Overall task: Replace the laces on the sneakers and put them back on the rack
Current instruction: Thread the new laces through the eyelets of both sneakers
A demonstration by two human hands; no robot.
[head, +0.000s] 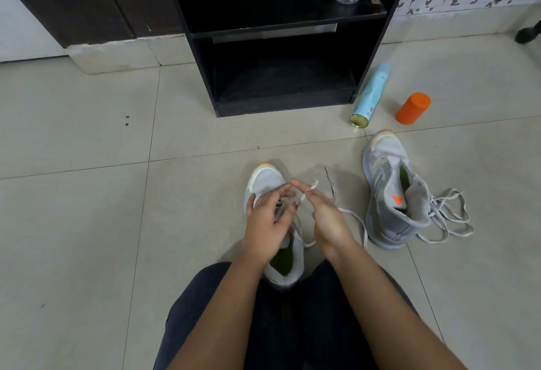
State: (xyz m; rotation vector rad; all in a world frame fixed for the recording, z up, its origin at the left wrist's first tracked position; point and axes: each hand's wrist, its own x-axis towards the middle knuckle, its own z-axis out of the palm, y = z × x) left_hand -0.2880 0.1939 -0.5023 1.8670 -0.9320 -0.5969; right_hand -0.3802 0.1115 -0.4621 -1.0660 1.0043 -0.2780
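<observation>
1. Lying on the tiled floor [87, 223] between the person's knees, the near sneaker [265, 181] is pointing its toe at the black rack [202, 47] and sitting directly beneath both hands.
2. The left hand [268, 223] is covering the lacing area with its fingers bent. Whether they are pinching a strand cannot be told.
3. The right hand [326, 217] is hovering just beside it, its fingertips pinching the white lace [352, 214], which is looping out to the right and back to the shoe.
4. The near sneaker is showing a grey upper, a white toe cap with an orange tip and a green insole.
5. The second sneaker [389, 203] is standing well apart to the right, with loose laces [448, 217] trailing beside it.
</observation>
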